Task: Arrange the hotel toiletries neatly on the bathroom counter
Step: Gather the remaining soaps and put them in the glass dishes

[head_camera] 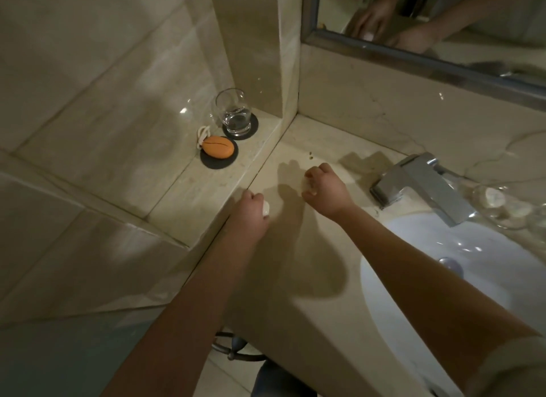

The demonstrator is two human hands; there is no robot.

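Left hand [249,212] is curled round a small white toiletry [266,209] at the counter [295,293]. Right hand [326,191], 1 o'clock of it, is curled too, can't tell on what. Mid-placement I reckon; next, line it up by the soap [218,147] at 11 o'clock.

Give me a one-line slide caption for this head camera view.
Over a bathroom counter, the left hand grips a small white toiletry while the right hand curls beside the sink.

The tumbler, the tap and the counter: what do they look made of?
The tumbler looks like clear glass: you see through it. The tap seems polished metal, silvery with glints. The counter looks like glossy beige stone, faintly veined; possibly an imitation.
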